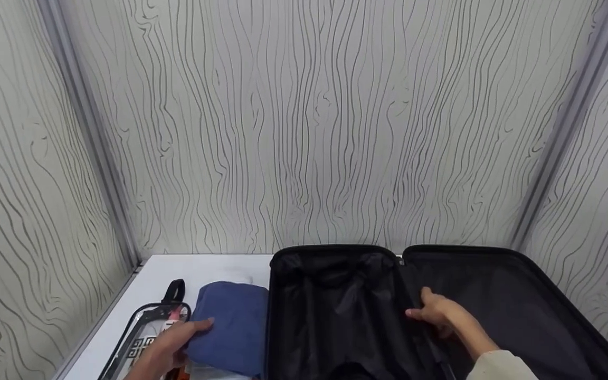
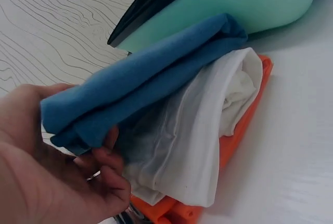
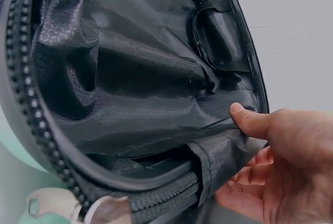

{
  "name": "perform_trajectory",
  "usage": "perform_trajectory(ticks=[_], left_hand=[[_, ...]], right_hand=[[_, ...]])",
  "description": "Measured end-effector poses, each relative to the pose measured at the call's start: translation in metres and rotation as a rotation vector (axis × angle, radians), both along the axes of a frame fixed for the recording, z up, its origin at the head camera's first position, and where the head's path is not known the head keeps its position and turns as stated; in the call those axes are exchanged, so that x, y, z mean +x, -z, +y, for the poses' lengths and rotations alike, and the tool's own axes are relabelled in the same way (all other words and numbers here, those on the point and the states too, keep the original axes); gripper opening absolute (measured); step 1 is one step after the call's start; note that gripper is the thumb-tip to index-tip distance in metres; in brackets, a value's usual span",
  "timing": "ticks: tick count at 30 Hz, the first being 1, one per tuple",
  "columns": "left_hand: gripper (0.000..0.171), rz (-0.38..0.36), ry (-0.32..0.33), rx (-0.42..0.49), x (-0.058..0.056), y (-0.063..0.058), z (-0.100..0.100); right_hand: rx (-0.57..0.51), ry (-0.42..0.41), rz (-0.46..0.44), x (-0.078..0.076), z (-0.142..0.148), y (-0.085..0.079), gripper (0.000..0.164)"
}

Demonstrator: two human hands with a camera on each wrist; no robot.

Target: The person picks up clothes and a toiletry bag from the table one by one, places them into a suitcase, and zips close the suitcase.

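A folded blue garment lies left of an open suitcase with a black lining and a mint-green shell. My left hand grips the garment's near left edge, thumb on top and fingers underneath. In the left wrist view that edge is lifted off a folded white garment, which rests on an orange one. Over the middle of the suitcase, my right hand pinches a strip of black lining fabric between thumb and fingers, beside the zipper.
A clear pouch with black trim and several items inside lies at the left of the white table. The suitcase's right half lies opened flat toward the right wall. A patterned wall rises behind the table.
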State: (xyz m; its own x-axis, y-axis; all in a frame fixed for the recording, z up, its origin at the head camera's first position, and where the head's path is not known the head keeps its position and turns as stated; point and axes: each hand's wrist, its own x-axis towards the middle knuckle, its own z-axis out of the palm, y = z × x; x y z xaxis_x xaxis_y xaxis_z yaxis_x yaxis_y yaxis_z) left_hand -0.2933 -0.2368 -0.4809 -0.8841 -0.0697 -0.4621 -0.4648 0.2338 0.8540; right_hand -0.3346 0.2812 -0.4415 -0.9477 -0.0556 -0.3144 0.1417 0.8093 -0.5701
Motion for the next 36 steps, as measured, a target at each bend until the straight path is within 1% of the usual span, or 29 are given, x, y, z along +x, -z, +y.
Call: perform_trajectory(ticks=[2,5,9,13,15,17,20,22,26,30,33,36], left_hand=[[0.093,-0.008,0.037,-0.009,-0.003,0.002,-0.001],[0.091,0.012,0.040,-0.016,-0.007,0.006,0.000],[0.087,0.039,0.015,-0.020,-0.012,0.011,-0.001],[0.091,0.056,0.007,-0.012,-0.015,0.012,-0.003],[0.089,0.086,0.011,0.001,-0.017,0.014,-0.004],[0.086,0.114,0.020,-0.008,-0.019,0.015,-0.005],[0.074,0.181,0.015,-0.020,-0.022,0.017,-0.004],[0.067,0.213,0.012,-0.021,-0.025,0.017,-0.003],[0.062,0.258,0.023,0.014,-0.029,0.011,0.003],[0.060,0.308,0.049,0.049,-0.031,0.001,0.009],[0.058,0.335,0.074,0.074,-0.031,-0.008,0.012],[0.058,0.360,0.102,0.074,-0.027,-0.020,0.013]], right_hand=[[-0.011,0.001,-0.006,0.000,-0.001,0.001,0.094],[-0.029,-0.001,-0.018,0.002,-0.002,0.001,0.096],[-0.044,-0.010,-0.042,0.004,-0.004,0.001,0.100],[-0.045,-0.003,-0.067,0.004,-0.006,-0.002,0.103],[-0.043,0.002,-0.073,0.003,-0.006,-0.004,0.103],[-0.045,0.005,-0.068,0.003,-0.006,-0.005,0.102],[-0.045,0.001,-0.067,0.002,-0.006,-0.006,0.101],[-0.044,-0.001,-0.068,0.002,-0.006,-0.006,0.100],[-0.033,0.008,-0.068,0.002,-0.004,-0.006,0.098],[-0.032,0.013,-0.054,0.003,-0.001,-0.005,0.099],[-0.040,0.016,-0.048,0.004,0.001,-0.004,0.098],[-0.041,0.011,-0.047,0.005,0.002,-0.004,0.098]])
